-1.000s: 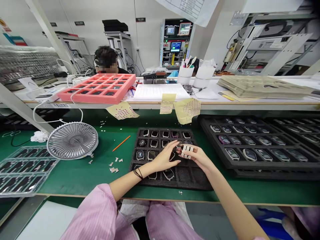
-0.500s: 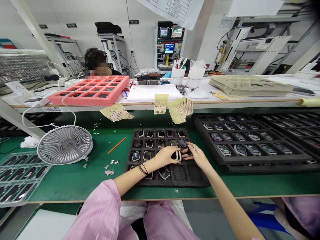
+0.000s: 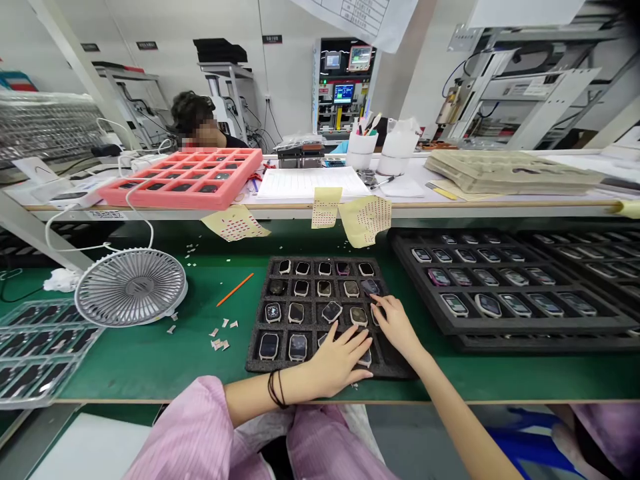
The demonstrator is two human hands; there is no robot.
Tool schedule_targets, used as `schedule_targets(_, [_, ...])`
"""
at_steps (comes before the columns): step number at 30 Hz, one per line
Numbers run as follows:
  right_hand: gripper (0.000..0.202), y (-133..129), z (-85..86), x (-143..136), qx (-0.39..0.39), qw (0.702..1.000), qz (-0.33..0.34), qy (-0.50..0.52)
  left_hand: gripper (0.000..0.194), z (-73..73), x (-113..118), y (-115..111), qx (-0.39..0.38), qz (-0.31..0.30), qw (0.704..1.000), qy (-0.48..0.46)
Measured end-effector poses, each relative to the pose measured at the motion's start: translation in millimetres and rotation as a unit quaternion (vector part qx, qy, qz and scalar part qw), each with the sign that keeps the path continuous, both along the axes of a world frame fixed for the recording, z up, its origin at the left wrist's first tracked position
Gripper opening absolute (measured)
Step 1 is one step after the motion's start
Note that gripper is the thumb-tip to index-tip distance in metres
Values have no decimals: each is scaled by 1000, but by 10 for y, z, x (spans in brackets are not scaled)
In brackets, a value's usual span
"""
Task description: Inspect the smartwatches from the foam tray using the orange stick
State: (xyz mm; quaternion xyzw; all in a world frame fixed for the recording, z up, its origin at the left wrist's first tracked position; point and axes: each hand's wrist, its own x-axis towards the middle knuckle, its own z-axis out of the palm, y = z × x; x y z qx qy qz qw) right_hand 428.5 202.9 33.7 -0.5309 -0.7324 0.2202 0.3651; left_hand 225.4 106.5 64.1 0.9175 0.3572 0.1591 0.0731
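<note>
A black foam tray [image 3: 313,308] with square compartments lies on the green table, several watch cases in it. My left hand [image 3: 336,363] rests with spread fingers over the tray's front row, partly hiding a watch case beneath. My right hand [image 3: 396,327] is over the tray's right side, fingers apart, its fingertips beside a dark watch case [image 3: 370,287] and over another one below it. A tilted watch case [image 3: 331,311] lies just above my left fingertips. Neither hand visibly grips anything.
A round fan [image 3: 133,287], an orange stick [image 3: 235,290] and small scraps lie left. More black trays [image 3: 525,323] of watch cases stand right. A shelf [image 3: 290,212] crosses behind, carrying a pink tray [image 3: 225,197]. A person [image 3: 195,120] sits beyond; another's sleeve shows lower right.
My left hand has moved down to the front row and spread its fingers. My right hand has opened. The watch cases that were between the fingers now lie in the tray.
</note>
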Motion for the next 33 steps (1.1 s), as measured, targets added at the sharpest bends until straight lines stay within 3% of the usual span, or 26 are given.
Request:
schedule_targets(3, [35, -135, 74, -22, 78, 994, 5, -74, 40, 162, -148, -46, -27, 84, 995, 37])
schedule_targets(6, [30, -253, 159, -138, 111, 984, 69, -118, 27, 311, -242, -63, -67, 178, 975, 115])
schedule_targets(11, [30, -255, 260, -534, 87, 973, 136, -167, 36, 291, -137, -16, -101, 233, 960, 118])
schedule_targets(14, [31, -158, 277, -735, 73, 967, 150, -195, 43, 242, -67, 74, -122, 219, 965, 82])
schedule_targets(17, [33, -65, 284, -814, 57, 964, 165, -200, 41, 296, -155, 156, -135, 193, 969, 70])
schedule_targets(21, [42, -30, 296, -728, 45, 959, 232, -159, 35, 485, -513, 158, -159, 206, 965, 14])
schedule_targets(24, [42, -49, 285, -555, 49, 959, 247, -131, 35, 553, -809, 90, -152, 228, 962, 17])
schedule_targets(28, [29, -50, 264, -283, 42, 967, 215, -128, 36, 479, -1056, -5, -191, 154, 969, 36])
schedule_targets(33, [21, 13, 265, -113, 28, 974, 187, -129, 39, 453, -1150, 12, -223, 57, 973, 13])
